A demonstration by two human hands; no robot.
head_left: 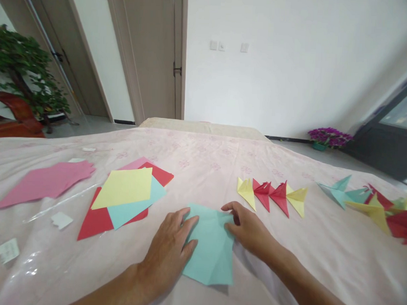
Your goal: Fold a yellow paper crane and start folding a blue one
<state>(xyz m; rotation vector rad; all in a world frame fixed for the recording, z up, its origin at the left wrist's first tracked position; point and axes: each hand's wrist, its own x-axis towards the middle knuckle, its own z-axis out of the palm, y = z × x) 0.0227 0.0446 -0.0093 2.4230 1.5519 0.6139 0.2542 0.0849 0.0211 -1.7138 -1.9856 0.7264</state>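
Note:
A square turquoise sheet of paper (210, 247) lies in front of me, with faint crease lines and its lower right edge slightly raised. My left hand (172, 243) rests along its left edge, fingers stretched and apart. Over the upper right corner is my right hand (246, 224), its index finger and thumb curved with a gap between them, touching or just above the paper's edge. The other right fingers are partly hidden behind the hand.
Left of the hands lies a pile of coloured sheets (124, 189), beside a stack of pink sheets (47, 181). Folded yellow and red paper figures (271, 196) stand in a row on the right. More folded figures (376, 205) sit farther right. White scraps (61, 220) lie on the tablecloth (202, 170).

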